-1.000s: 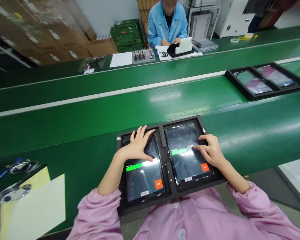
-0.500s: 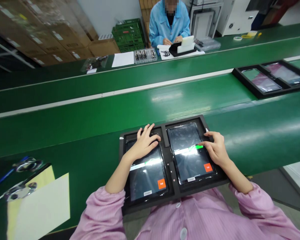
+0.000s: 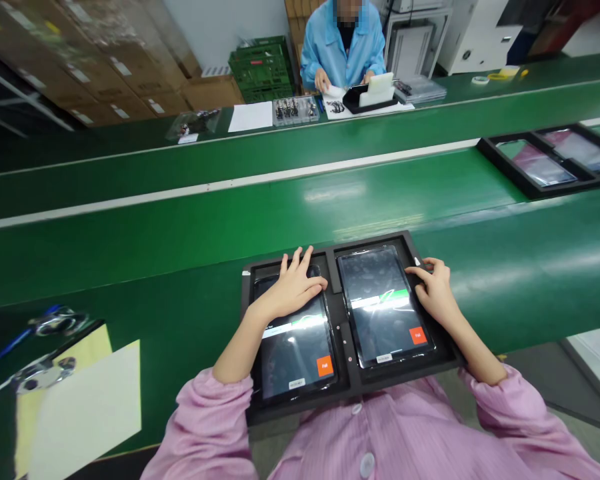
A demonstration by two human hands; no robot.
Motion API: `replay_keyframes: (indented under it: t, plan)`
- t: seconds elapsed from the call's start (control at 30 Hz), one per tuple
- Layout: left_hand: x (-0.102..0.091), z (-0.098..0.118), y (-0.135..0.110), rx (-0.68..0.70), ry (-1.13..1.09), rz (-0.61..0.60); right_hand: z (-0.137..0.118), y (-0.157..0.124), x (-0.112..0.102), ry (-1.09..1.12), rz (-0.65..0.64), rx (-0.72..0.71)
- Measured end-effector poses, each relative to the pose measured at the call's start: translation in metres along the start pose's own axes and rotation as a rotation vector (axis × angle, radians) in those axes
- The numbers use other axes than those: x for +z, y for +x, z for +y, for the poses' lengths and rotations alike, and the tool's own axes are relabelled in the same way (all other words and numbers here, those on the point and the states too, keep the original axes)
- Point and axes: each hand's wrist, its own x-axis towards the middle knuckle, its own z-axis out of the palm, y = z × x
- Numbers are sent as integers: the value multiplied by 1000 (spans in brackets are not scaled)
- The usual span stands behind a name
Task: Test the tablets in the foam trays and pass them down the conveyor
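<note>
A black tray point(image 3: 347, 393) lies on the green conveyor belt point(image 3: 230, 247) and holds two film-wrapped tablets side by side. My left hand point(image 3: 293, 288) rests with spread fingers on the upper part of the left tablet point(image 3: 295, 357). My right hand point(image 3: 431, 287) lies over the right edge of the right tablet point(image 3: 380, 320). Each lit screen shows a long green bar and an orange Fail button point(image 3: 418, 335). Glare and my hands hide parts of the screens.
A second black tray with tablets point(image 3: 535, 160) sits farther up the belt at the right. A white sheet point(image 3: 85, 400) lies at lower left. Across the belt, a co-worker in a blue coat point(image 3: 343, 47) handles a device at a bench.
The green bars on both screens are longer. My right hand has slid toward the right tablet's edge, and my left hand has moved up its tablet. The whole scene has shifted slightly right in view.
</note>
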Motion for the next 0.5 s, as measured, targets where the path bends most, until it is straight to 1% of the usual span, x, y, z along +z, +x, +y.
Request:
replay_keyframes:
  t: [0.13,0.33,0.5]
  plan:
    - [0,0,0,-7,8,-10,1,1,1,-14,-1,18]
    - [0,-8,-5,-3,-22,21,3,1,3,-21,-28,15]
    - [3,-10,-5,1,3,49,5,1,2,1,-59,22]
